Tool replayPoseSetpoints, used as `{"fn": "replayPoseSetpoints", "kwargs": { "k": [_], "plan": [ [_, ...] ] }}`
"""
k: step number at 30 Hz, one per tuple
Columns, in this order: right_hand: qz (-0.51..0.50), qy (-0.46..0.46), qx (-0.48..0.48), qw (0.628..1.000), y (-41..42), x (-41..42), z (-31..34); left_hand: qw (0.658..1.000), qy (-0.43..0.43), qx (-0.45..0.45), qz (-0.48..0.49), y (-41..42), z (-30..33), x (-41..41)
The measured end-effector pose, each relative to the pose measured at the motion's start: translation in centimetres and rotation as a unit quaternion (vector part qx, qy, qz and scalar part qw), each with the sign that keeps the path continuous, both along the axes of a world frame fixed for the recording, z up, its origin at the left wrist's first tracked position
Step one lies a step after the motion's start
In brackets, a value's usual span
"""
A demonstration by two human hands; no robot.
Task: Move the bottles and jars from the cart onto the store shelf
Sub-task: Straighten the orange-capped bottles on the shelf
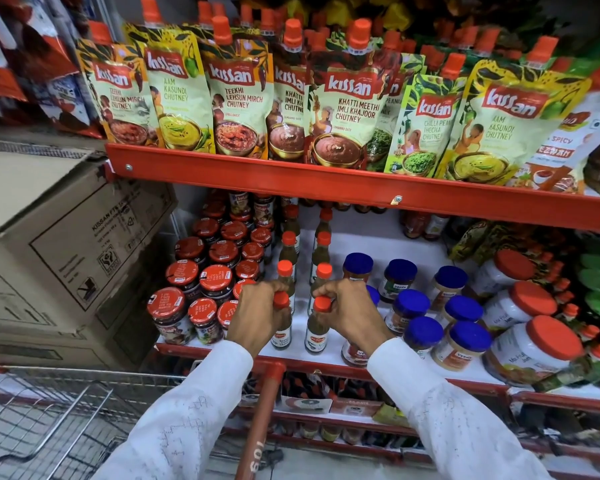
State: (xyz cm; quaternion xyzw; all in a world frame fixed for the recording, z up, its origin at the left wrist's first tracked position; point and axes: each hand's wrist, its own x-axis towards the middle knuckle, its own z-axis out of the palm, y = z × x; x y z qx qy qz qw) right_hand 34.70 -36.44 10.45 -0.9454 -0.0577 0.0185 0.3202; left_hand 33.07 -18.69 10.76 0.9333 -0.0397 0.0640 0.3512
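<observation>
My left hand [257, 311] grips the neck of a green sauce bottle with a red cap [282, 332] at the front of the white shelf [336, 355]. My right hand [347, 311] holds a second such bottle [316, 332] right beside it. Both bottles stand upright on the shelf, at the front of two rows of matching bottles [321, 251] running back. Red-lidded dark jars [194, 278] fill the shelf to the left. Blue-lidded jars [426, 306] stand to the right. The wire cart [49, 420] sits at the lower left, its red handle [260, 420] under my left forearm.
A red shelf [291, 174] above carries Kissan chutney pouches [236, 88] and overhangs the working shelf. A cardboard box [63, 244] rests at the left above the cart. Large red-lidded jars [530, 344] lie tilted at the right. Lower shelves hold more small bottles.
</observation>
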Motion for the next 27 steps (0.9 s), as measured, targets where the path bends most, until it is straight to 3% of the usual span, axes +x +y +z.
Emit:
{"fn": "replayPoseSetpoints", "kwargs": {
  "k": [27],
  "plan": [
    [0.025,-0.002,0.012,1.000,-0.52,-0.63,0.57,0.998,0.027,0.046,0.021,-0.59,0.94,0.17]
  ]
}}
